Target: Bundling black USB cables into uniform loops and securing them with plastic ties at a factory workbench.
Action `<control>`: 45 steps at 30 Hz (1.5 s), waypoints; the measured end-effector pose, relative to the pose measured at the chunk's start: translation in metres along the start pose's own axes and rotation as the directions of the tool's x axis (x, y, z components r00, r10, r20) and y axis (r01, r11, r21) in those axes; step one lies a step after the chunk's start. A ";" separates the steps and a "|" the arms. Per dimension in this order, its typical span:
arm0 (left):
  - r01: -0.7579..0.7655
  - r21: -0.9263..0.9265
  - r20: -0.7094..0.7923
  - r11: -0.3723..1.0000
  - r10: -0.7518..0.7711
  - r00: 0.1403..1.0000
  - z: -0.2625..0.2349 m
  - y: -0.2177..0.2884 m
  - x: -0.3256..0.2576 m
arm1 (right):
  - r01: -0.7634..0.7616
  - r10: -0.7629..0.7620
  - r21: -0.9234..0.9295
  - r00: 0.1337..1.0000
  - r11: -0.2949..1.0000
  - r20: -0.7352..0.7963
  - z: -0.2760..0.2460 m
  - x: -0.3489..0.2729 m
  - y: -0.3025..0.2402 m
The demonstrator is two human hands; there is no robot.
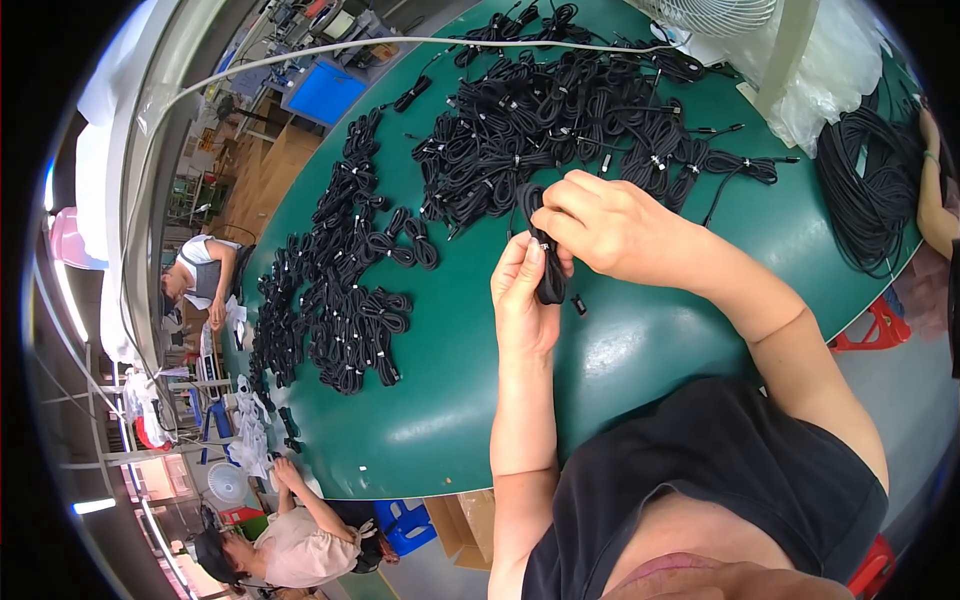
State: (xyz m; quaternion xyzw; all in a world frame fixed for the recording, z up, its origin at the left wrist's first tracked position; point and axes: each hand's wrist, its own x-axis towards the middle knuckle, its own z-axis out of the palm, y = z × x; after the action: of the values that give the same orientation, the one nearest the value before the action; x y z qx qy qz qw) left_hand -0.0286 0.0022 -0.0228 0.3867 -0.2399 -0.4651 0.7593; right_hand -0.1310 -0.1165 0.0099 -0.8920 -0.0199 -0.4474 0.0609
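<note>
A coiled black cable (551, 282) is held upright between my two hands over the green table. My left hand (525, 290) grips its lower part, the thumb pressed along the bundle. My right hand (605, 220) pinches the upper part from the right, its fingers curled over the middle of the coil. A pale band shows around the bundle near my left thumb. One black cable end with a plug (579, 305) hangs just right of the coil.
Piles of bundled black cables (520, 130) cover the far table, with another heap (345, 300) at left. A large loose cable coil (865, 190) lies at right beside another person's arm (935, 190). A white fan (715, 12) stands far right. Two people work at left.
</note>
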 end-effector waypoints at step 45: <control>-0.500 0.780 0.323 0.376 0.443 0.836 -0.007 0.011 -0.001 | -0.867 0.400 0.369 0.485 0.334 0.778 0.002 0.006 0.014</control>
State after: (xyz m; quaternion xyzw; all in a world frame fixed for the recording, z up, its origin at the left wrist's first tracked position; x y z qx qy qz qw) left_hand -0.0179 0.0086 -0.0177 0.6033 -0.5551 -0.0658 0.5689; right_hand -0.1249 -0.1305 0.0119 -0.7947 0.1580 -0.0478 0.5841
